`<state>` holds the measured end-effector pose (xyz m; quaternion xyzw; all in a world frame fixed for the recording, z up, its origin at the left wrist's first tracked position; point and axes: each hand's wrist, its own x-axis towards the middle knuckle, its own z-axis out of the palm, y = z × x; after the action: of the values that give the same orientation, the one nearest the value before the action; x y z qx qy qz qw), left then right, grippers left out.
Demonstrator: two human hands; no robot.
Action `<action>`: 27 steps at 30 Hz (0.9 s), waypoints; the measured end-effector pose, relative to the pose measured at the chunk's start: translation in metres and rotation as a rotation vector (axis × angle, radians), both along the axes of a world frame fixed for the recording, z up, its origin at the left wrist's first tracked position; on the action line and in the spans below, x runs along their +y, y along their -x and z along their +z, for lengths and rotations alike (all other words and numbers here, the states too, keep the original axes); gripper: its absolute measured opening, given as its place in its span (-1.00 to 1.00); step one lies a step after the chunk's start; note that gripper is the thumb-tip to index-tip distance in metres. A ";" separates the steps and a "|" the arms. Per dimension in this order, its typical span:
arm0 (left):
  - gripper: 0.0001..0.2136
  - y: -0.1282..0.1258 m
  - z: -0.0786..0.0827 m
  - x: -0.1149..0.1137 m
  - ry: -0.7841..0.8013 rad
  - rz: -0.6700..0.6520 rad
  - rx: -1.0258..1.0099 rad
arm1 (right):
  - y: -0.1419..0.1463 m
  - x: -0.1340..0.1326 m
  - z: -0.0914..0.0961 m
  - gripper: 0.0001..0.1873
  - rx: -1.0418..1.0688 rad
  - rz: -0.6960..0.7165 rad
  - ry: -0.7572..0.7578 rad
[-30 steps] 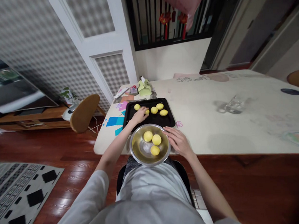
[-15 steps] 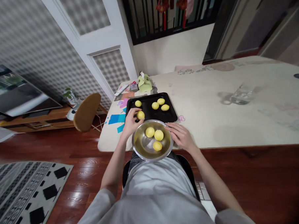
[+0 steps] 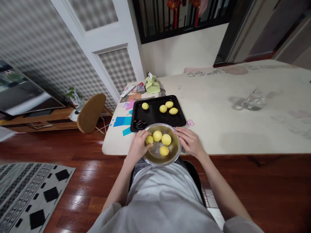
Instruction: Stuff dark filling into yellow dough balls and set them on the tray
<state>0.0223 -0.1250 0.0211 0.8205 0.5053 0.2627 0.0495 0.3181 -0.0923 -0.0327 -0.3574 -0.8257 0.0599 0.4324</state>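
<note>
My left hand point(image 3: 138, 146) is closed around a lemon point(image 3: 149, 139) at the left inside of a shiny metal bowl point(image 3: 156, 158). In the bowl lie three more lemons point(image 3: 166, 140), close to the held one. My right hand point(image 3: 190, 141) grips the bowl's right rim, its fingers over the edge. Behind the bowl is a black tray point(image 3: 152, 118) with one lemon point(image 3: 145, 106) at its left and a group of three lemons point(image 3: 163, 109) at its right. Small dark shapes point(image 3: 140, 124) show in the tray's near left corner; I cannot make out what they are.
The pale table point(image 3: 212, 108) bears a green tissue box point(image 3: 152, 84), a white remote control point(image 3: 128, 91) and, further right, a clear glass point(image 3: 253, 103). A wooden chair point(image 3: 91, 113) stands beyond the table's left end. A patterned rug point(image 3: 31, 193) covers floor at lower left.
My left hand has carried the lemon from above the tray's near left part down into the bowl. My right hand has stayed at the bowl's rim.
</note>
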 end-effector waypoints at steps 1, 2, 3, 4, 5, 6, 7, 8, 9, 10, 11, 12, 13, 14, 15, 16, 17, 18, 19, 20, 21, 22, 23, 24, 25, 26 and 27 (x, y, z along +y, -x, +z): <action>-0.62 0.000 0.000 0.001 0.001 -0.002 0.013 | 0.000 0.000 0.000 -0.58 -0.003 0.000 -0.003; -0.61 0.000 -0.001 0.001 -0.001 -0.005 0.024 | 0.000 0.000 0.000 -0.58 -0.006 0.003 -0.012; -0.61 -0.001 -0.001 0.002 -0.004 -0.008 0.032 | -0.001 -0.001 0.000 -0.58 -0.009 0.009 -0.025; -0.61 -0.001 -0.002 0.002 -0.005 -0.009 0.037 | -0.001 -0.001 0.000 -0.58 -0.013 0.022 -0.042; -0.60 -0.001 -0.002 0.002 -0.003 -0.007 0.039 | -0.001 -0.001 0.000 -0.57 -0.020 0.040 -0.059; -0.60 -0.001 -0.002 0.002 0.004 -0.002 0.040 | -0.002 -0.002 -0.001 -0.57 -0.028 0.063 -0.076; -0.59 -0.002 -0.001 0.002 0.014 0.002 0.041 | -0.003 -0.002 -0.001 -0.57 -0.038 0.085 -0.090; -0.59 -0.002 0.000 0.001 0.027 0.003 0.042 | -0.003 -0.002 -0.001 -0.57 -0.048 0.103 -0.099; -0.59 -0.002 0.001 0.000 0.042 0.004 0.044 | -0.004 -0.002 -0.002 -0.56 -0.057 0.116 -0.105; -0.58 -0.003 0.003 -0.001 0.055 0.005 0.047 | -0.004 -0.002 -0.002 -0.56 -0.061 0.123 -0.112; -0.57 -0.003 0.005 -0.002 0.068 0.007 0.051 | -0.004 -0.001 -0.003 -0.56 -0.060 0.126 -0.120; -0.56 -0.004 0.008 -0.003 0.081 0.009 0.055 | -0.004 -0.001 -0.003 -0.56 -0.056 0.128 -0.128; -0.55 -0.005 0.010 -0.003 0.094 0.012 0.061 | -0.004 -0.001 -0.004 -0.56 -0.049 0.128 -0.136; -0.55 -0.005 0.012 -0.004 0.107 0.013 0.066 | -0.004 0.000 -0.004 -0.56 -0.043 0.127 -0.142; -0.54 -0.005 0.014 -0.005 0.119 0.011 0.070 | -0.004 0.000 -0.004 -0.56 -0.039 0.126 -0.146; -0.53 -0.005 0.015 -0.005 0.128 0.006 0.071 | -0.004 0.000 -0.005 -0.56 -0.037 0.125 -0.149; -0.53 -0.005 0.016 -0.005 0.135 0.001 0.072 | -0.004 0.000 -0.005 -0.56 -0.035 0.123 -0.149; -0.52 -0.005 0.016 -0.005 0.138 -0.006 0.071 | -0.003 0.000 -0.005 -0.56 -0.033 0.121 -0.150; -0.51 -0.005 0.015 -0.004 0.138 -0.012 0.071 | -0.003 -0.001 -0.005 -0.55 -0.031 0.120 -0.150; -0.50 -0.004 0.015 -0.004 0.135 -0.020 0.070 | -0.003 -0.001 -0.005 -0.55 -0.030 0.120 -0.150; -0.50 -0.003 0.014 -0.003 0.131 -0.031 0.070 | -0.003 -0.001 -0.005 -0.55 -0.029 0.120 -0.150; -0.50 -0.002 0.014 -0.002 0.126 -0.044 0.070 | -0.003 -0.001 -0.005 -0.55 -0.028 0.120 -0.150; -0.50 -0.001 0.014 -0.001 0.122 -0.059 0.072 | -0.003 -0.001 -0.005 -0.55 -0.028 0.120 -0.153; -0.50 -0.001 0.014 0.001 0.119 -0.076 0.074 | -0.003 -0.001 -0.005 -0.55 -0.027 0.121 -0.156; -0.49 0.000 0.015 0.002 0.117 -0.092 0.077 | -0.003 -0.001 -0.005 -0.55 -0.027 0.121 -0.160; -0.48 0.000 0.016 0.004 0.115 -0.109 0.081 | -0.003 -0.001 -0.005 -0.55 -0.026 0.120 -0.165; -0.45 0.001 0.017 0.006 0.112 -0.125 0.084 | -0.003 -0.001 -0.005 -0.55 -0.026 0.121 -0.169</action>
<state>0.0215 -0.1188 0.0382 0.8566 0.4688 0.1958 0.0905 0.3212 -0.0929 -0.0374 -0.2700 -0.8532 0.0113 0.4461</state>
